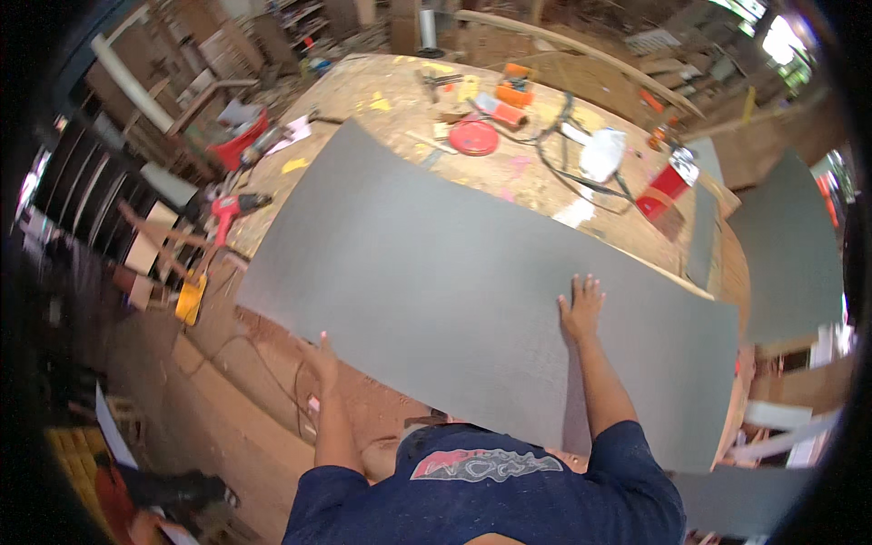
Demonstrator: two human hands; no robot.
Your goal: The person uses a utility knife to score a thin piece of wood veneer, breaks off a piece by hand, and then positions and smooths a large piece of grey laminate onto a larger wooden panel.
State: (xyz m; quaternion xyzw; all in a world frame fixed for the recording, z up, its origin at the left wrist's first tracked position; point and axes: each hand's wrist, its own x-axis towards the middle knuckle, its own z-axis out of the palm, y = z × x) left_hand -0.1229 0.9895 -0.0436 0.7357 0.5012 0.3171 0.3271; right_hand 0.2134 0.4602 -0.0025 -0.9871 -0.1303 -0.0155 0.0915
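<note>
Sheet: we see a large grey laminate sheet (pixel 454 282) lying across the workbench (pixel 400 100), filling the middle of the frame.
Right hand: our right hand (pixel 579 309) lies flat on the sheet, right of centre, fingers spread, grasping nothing.
Left hand: our left hand (pixel 320 363) grips the sheet's near edge, lower left of centre.
Bench clutter: a red round lid (pixel 473 137) and a red can (pixel 665 186) sit at the upper part.
Left side: a red drill (pixel 232 207) rests at the bench's edge.
</note>
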